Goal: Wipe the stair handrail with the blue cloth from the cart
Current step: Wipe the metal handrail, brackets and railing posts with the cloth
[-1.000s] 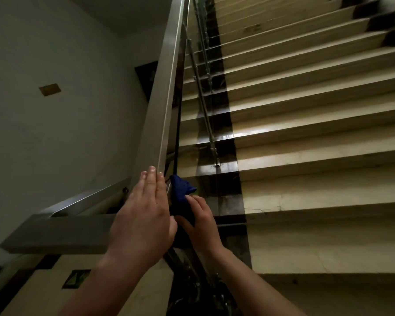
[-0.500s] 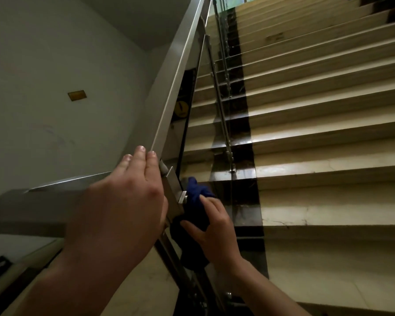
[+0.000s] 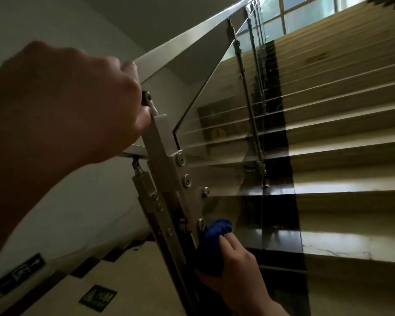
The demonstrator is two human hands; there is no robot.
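The steel handrail (image 3: 192, 36) rises from the middle left up to the top of the view. My left hand (image 3: 78, 99) is large and close to the camera, and it grips the rail at its lower bend, fingers curled over the top. Below it stands the metal post (image 3: 167, 179) with round bolts that clamp the glass panel (image 3: 226, 144). My right hand (image 3: 235, 270) holds the bunched blue cloth (image 3: 212, 245) against the lower part of the post, beside the lowest bolt. Part of the cloth is hidden under my fingers.
Beige stone stairs (image 3: 340, 156) with a dark strip climb to the right behind the glass. A window (image 3: 306, 10) glows at the top. A grey wall (image 3: 43, 19) fills the left, and floor signs (image 3: 98, 297) lie on the landing below.
The view has tilted upward and come closer to the rail. My right hand has slid the blue cloth down the post. My left hand has closed over the rail's bend.
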